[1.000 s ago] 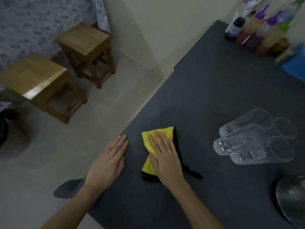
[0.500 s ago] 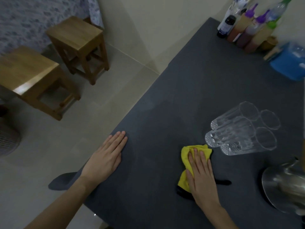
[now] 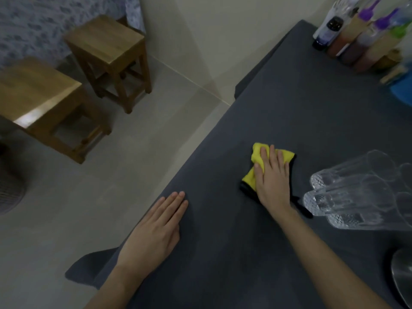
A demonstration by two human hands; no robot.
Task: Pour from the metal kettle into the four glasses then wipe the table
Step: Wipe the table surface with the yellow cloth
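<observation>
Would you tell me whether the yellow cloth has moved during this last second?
Yes: the yellow cloth, under the right hand, has slid from beside the left hand toward the glasses.

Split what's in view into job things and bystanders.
Job: yellow cloth under the right hand; left hand flat on the dark table; glasses; metal kettle.
Lying about: bottles; blue container; wooden stools.

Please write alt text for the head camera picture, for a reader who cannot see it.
The right hand presses a yellow cloth flat on the dark table, just left of a cluster of glasses. The left hand rests flat near the table's edge. Bottles stand at the far corner; two wooden stools stand on the floor.
</observation>
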